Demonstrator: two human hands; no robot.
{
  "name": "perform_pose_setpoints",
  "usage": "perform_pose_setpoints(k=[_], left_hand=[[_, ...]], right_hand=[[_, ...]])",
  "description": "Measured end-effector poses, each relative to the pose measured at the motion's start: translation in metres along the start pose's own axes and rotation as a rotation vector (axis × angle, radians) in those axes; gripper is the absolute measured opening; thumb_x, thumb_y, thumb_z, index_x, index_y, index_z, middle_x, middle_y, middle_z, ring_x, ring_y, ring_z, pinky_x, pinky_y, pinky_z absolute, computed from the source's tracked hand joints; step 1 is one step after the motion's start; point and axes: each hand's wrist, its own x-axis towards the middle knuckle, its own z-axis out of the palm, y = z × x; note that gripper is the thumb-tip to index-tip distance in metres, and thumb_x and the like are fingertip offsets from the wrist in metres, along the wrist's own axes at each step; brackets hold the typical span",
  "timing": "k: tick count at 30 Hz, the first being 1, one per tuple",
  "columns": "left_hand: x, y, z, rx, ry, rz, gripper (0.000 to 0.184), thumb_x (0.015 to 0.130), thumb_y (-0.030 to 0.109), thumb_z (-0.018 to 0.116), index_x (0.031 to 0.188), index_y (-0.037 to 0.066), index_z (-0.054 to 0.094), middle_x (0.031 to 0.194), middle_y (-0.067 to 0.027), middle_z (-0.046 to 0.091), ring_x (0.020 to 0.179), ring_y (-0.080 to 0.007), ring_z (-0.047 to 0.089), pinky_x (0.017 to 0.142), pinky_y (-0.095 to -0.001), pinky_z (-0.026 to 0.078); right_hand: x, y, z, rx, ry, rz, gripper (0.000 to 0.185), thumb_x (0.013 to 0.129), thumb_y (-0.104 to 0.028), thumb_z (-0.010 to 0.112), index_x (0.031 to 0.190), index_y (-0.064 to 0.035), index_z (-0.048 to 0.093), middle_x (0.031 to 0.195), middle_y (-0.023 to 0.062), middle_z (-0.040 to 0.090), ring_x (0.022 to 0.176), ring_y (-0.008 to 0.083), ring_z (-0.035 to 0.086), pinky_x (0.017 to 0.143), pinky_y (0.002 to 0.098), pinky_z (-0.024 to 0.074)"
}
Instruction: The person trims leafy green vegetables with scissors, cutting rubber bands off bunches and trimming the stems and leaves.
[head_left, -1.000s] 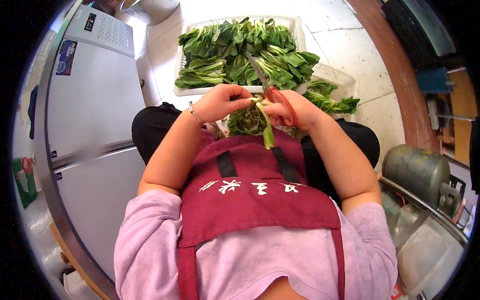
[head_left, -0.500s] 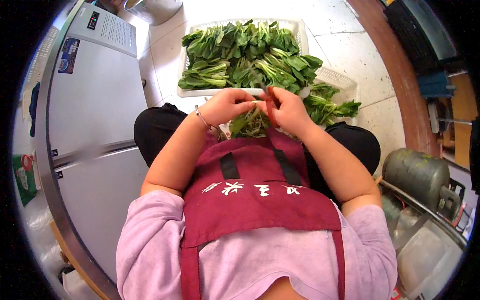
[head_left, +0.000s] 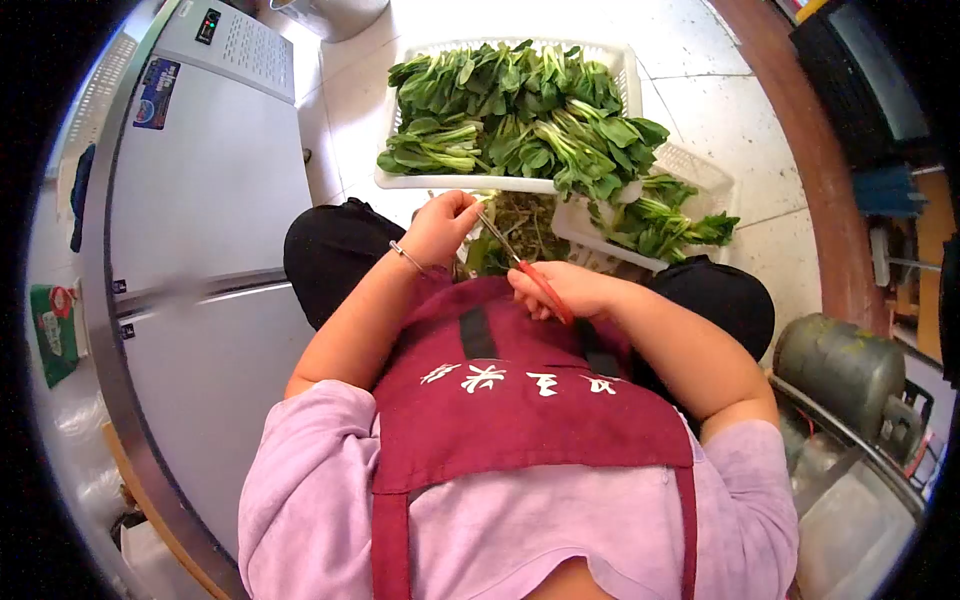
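My right hand (head_left: pixel 560 290) is closed round the red handles of the scissors (head_left: pixel 545 288), whose blades point up and left toward my left hand. My left hand (head_left: pixel 445 228) is pinched near the blade tips; what its fingers hold is too small to name. Under and between the hands lies a heap of leafy trimmings (head_left: pixel 520 228). Beyond it, a large white basket (head_left: pixel 470 183) holds rows of green leafy vegetables (head_left: pixel 510 95). A smaller white basket (head_left: pixel 705 168) with more greens (head_left: pixel 665 222) stands to its right, partly under the large one.
A grey-white refrigerator (head_left: pixel 210 200) stands along the left. At the top left is a metal pot (head_left: pixel 335 15). On the right are a gas cylinder (head_left: pixel 840 365) and a metal rail (head_left: pixel 850 430). My knees flank the trimmings.
My hands have moved apart, the right one lower and back with the scissors. The green stalk seen between them earlier no longer shows there. The view has shifted slightly.
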Motion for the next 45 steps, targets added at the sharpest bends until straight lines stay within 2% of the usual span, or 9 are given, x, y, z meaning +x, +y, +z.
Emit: perform_pose_setpoints(k=[2, 5, 12, 24, 30, 32, 41, 43, 45], left_hand=[[0.001, -0.010, 0.007, 0.006, 0.053, 0.070, 0.026, 0.086, 0.025, 0.057, 0.090, -0.001, 0.061, 0.077, -0.0123, 0.064, 0.069, -0.0188, 0.060, 0.065, -0.0305, 0.047], [0.001, -0.010, 0.006, -0.003, 0.073, 0.026, 0.026, 0.087, 0.025, 0.057, 0.090, -0.001, 0.061, 0.076, -0.0125, 0.064, 0.069, -0.0188, 0.060, 0.065, -0.0310, 0.047], [-0.005, -0.006, 0.005, -0.022, 0.047, 0.101, 0.026, 0.087, 0.025, 0.057, 0.089, -0.001, 0.059, 0.076, -0.0130, 0.063, 0.069, -0.0196, 0.059, 0.065, -0.0318, 0.047], [-0.008, -0.014, 0.024, 0.028, -0.024, 0.044, 0.029, 0.086, 0.026, 0.058, 0.086, -0.002, 0.059, 0.074, -0.0132, 0.062, 0.068, -0.0202, 0.058, 0.064, -0.0323, 0.047], [-0.011, -0.005, 0.024, -0.031, -0.042, 0.003, 0.030, 0.086, 0.027, 0.056, 0.085, -0.003, 0.059, 0.067, -0.0122, 0.060, 0.058, -0.0183, 0.057, 0.056, -0.0318, 0.047], [-0.011, -0.004, 0.023, -0.020, -0.087, -0.065, 0.029, 0.089, 0.027, 0.056, 0.087, -0.002, 0.059, 0.073, -0.0068, 0.060, 0.066, -0.0121, 0.054, 0.062, -0.0280, 0.045], [-0.010, -0.022, 0.024, 0.069, -0.160, -0.056, 0.029, 0.089, 0.027, 0.056, 0.088, -0.001, 0.059, 0.074, -0.0064, 0.060, 0.068, -0.0133, 0.054, 0.064, -0.0293, 0.045], [-0.011, -0.024, 0.024, 0.043, -0.170, -0.064, 0.029, 0.089, 0.028, 0.055, 0.088, -0.001, 0.059, 0.075, -0.0064, 0.060, 0.068, -0.0138, 0.054, 0.064, -0.0295, 0.045], [-0.011, -0.025, 0.023, 0.016, -0.178, -0.072, 0.029, 0.090, 0.028, 0.054, 0.088, -0.001, 0.059, 0.076, -0.0065, 0.060, 0.069, -0.0143, 0.053, 0.065, -0.0298, 0.045]], right_hand=[[-0.001, -0.006, -0.002, 0.097, -0.028, 0.047, 0.053, 0.090, -0.055, 0.040, 0.084, -0.0041, 0.054, 0.068, 0.0000, 0.053, 0.061, 0.0091, 0.051, 0.057, 0.0221, 0.0425], [0.001, -0.002, -0.004, 0.224, -0.024, 0.094, 0.054, 0.089, -0.056, 0.041, 0.084, -0.0035, 0.054, 0.067, 0.0000, 0.052, 0.059, 0.0096, 0.051, 0.056, 0.0223, 0.0425], [0.006, 0.002, -0.006, 0.279, 0.037, 0.107, 0.057, 0.087, -0.060, 0.042, 0.085, -0.0039, 0.054, 0.067, 0.0006, 0.052, 0.060, 0.0106, 0.054, 0.053, 0.0223, 0.0436], [0.022, 0.019, -0.014, 0.075, 0.036, 0.135, 0.061, 0.086, -0.063, 0.041, 0.087, -0.0032, 0.052, 0.074, 0.0016, 0.051, 0.063, 0.0105, 0.052, 0.056, 0.0230, 0.0449], [0.023, 0.020, -0.016, 0.006, 0.037, 0.159, 0.063, 0.086, -0.063, 0.041, 0.088, -0.0012, 0.053, 0.072, 0.0025, 0.051, 0.064, 0.0113, 0.051, 0.058, 0.0242, 0.0446], [0.023, 0.019, -0.016, 0.000, 0.025, 0.153, 0.063, 0.085, -0.063, 0.042, 0.087, -0.0008, 0.053, 0.071, 0.0028, 0.051, 0.063, 0.0115, 0.051, 0.058, 0.0242, 0.0444], [0.027, 0.025, -0.018, -0.085, 0.068, 0.189, 0.064, 0.082, -0.064, 0.048, 0.072, -0.0013, 0.055, 0.063, 0.0036, 0.051, 0.050, 0.0130, 0.050, 0.049, 0.0260, 0.0432], [0.026, 0.026, -0.016, -0.118, 0.131, 0.198, 0.069, 0.080, -0.067, 0.048, 0.062, -0.0005, 0.059, 0.061, 0.0110, 0.058, 0.055, 0.0217, 0.056, 0.053, 0.0343, 0.0425], [0.026, 0.025, -0.017, -0.120, 0.125, 0.213, 0.065, 0.081, -0.064, 0.050, 0.064, -0.0015, 0.057, 0.062, 0.0070, 0.055, 0.053, 0.0173, 0.055, 0.050, 0.0303, 0.0428]])
